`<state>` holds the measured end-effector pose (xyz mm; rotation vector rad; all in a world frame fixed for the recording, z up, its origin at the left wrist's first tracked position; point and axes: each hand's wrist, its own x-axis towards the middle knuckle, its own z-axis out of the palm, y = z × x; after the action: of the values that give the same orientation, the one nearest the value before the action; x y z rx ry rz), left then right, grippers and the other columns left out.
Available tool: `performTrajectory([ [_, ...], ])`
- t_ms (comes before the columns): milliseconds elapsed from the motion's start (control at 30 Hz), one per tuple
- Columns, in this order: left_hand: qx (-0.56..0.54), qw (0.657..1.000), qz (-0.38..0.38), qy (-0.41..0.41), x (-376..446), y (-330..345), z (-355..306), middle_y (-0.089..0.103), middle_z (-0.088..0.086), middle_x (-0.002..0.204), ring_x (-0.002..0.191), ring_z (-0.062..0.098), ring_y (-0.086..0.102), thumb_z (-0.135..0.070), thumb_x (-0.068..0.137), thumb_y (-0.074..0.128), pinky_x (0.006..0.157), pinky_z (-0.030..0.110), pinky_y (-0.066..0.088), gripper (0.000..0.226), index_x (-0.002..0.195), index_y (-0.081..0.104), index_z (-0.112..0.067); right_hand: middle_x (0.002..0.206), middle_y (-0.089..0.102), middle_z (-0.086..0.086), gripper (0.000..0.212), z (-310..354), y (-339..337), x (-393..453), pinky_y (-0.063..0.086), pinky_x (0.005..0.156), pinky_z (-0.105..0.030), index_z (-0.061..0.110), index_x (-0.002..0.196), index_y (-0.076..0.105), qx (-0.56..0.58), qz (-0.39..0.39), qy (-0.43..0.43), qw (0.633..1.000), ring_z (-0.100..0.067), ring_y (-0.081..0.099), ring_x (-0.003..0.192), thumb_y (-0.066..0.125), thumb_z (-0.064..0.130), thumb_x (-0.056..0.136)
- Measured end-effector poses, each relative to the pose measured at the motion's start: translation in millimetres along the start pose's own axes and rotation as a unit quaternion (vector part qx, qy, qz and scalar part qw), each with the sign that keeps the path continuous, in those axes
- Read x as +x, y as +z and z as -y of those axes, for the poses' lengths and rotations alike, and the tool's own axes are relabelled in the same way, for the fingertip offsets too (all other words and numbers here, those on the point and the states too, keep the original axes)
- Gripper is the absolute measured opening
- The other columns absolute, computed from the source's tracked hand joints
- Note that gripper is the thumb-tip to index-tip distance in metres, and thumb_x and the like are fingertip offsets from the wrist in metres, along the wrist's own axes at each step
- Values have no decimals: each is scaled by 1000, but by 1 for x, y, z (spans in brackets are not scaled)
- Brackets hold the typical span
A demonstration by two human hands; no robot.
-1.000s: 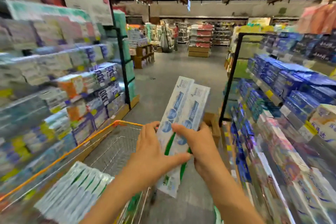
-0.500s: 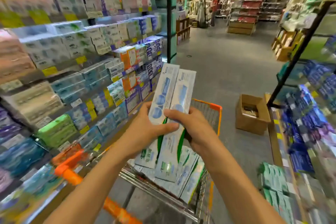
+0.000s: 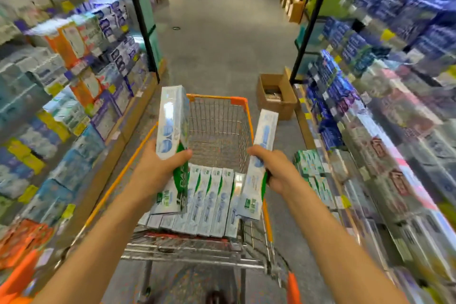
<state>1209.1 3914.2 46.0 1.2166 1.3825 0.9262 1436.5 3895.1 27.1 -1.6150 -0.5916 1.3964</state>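
Observation:
My left hand [image 3: 158,165] grips a long white-and-green toothpaste box [image 3: 171,131] upright over the left side of a wire shopping cart [image 3: 219,126] with an orange rim. On the right, my right hand [image 3: 276,168] grips a second toothpaste box [image 3: 259,160] of the same kind over the cart's right rim. A row of several matching boxes [image 3: 209,200] lies side by side in the near end of the cart, below both hands.
Shelves packed with boxed goods [image 3: 74,57] line the aisle on the left and shelves [image 3: 382,69] on the right. An open cardboard carton [image 3: 276,96] stands on the floor ahead at the right. Grey floor [image 3: 222,39] runs on beyond the cart.
The two boxes, held together in both hands before, are now apart, one in each hand. The view has swung to face straight down the aisle over the cart.

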Motion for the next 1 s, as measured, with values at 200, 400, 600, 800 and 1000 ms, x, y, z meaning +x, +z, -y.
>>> performTrajectory([
  [200, 40, 999, 2, -25, 44, -3, 19, 62, 7, 109, 88, 20, 63, -13, 83, 68, 69, 30, 48, 50, 128, 46, -14, 100, 53, -6, 45, -83, 19, 85, 47, 71, -32, 14, 128, 38, 12, -45, 46, 998, -20, 54, 84, 61, 10, 89],
  [400, 68, 993, -37, -86, 81, -42, 55, 63, 5, 105, 86, 17, 62, -16, 83, 69, 65, 29, 45, 49, 126, 46, -13, 107, 58, -8, 47, -136, 36, 136, 45, 78, -30, 5, 129, 48, -73, -98, 80, 989, -22, 55, 90, 66, 9, 85],
  [600, 87, 988, -45, -121, 99, -66, 84, 58, 6, 108, 79, 10, 56, -21, 85, 67, 58, 25, 39, 54, 132, 41, -15, 144, 42, -16, 74, -186, 43, 160, 40, 105, -46, 8, 146, 29, -92, -118, 130, 980, -32, 46, 127, 68, 12, 83],
  [800, 96, 983, -29, -156, 106, -79, 112, 60, 5, 112, 86, 17, 60, -24, 84, 67, 67, 33, 46, 56, 134, 42, -16, 145, 43, -13, 67, -187, 53, 154, 39, 105, -45, 11, 146, 33, -125, -144, 148, 970, -33, 47, 126, 66, 18, 88],
  [1000, 108, 981, 5, -164, 110, -81, 105, 60, 6, 122, 101, 26, 61, -36, 76, 76, 88, 47, 49, 71, 137, 41, -21, 143, 43, -19, 73, -165, 42, 156, 40, 103, -38, 3, 147, 26, -160, -120, 154, 968, -34, 45, 128, 65, 24, 89],
])
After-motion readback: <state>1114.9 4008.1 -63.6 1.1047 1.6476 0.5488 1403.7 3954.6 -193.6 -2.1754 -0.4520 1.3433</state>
